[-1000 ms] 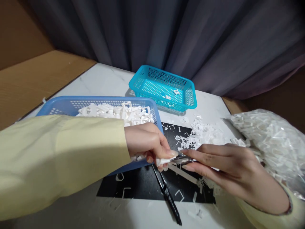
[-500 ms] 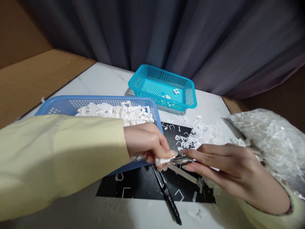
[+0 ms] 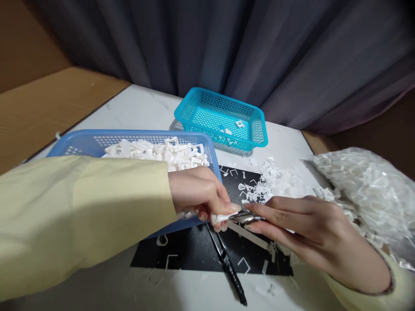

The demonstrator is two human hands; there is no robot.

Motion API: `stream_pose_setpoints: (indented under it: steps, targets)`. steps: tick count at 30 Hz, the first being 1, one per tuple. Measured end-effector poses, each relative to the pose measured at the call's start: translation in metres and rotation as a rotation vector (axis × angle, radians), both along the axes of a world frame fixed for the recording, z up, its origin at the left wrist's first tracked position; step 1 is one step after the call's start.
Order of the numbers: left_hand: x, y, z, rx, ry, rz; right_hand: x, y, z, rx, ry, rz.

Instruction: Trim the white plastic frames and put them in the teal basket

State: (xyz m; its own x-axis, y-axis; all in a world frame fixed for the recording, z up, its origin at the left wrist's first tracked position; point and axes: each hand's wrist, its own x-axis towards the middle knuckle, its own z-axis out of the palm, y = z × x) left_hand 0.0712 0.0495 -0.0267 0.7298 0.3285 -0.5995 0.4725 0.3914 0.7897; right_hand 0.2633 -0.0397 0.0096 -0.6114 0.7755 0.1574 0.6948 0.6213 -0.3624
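My left hand [image 3: 210, 194] pinches a small white plastic part [image 3: 223, 217] between thumb and fingers, over the front right corner of the blue basket [image 3: 214, 162]. From the right, my right hand [image 3: 311, 233] grips a short shiny metal tool [image 3: 248, 217]; its kind is not clear. The tool's tip meets the white part at the left fingertips. Below both hands lies a black mat [image 3: 188, 255]. Heaped white plastic pieces [image 3: 155, 151] fill the blue basket, partly hidden by my left sleeve.
A turquoise basket [image 3: 180, 113] with a few white pieces stands at the back. White scraps [image 3: 279, 179] pile up behind my right hand. A clear bag [image 3: 376, 185] of white parts sits at right. A slim black two-pronged tool [image 3: 231, 270] lies across the mat's front edge.
My right hand and the metal tool have shifted very slightly left and tilted a little. My left hand and the white part stay in place.
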Motion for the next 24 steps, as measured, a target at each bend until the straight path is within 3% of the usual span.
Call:
stream_pose_setpoints:
  steps: [24]
  targets:
    - [0.0002,-0.0001,-0.0018,-0.035,0.012,0.02,-0.0054,-0.0014,-0.0029,0.056,-0.022,-0.005]
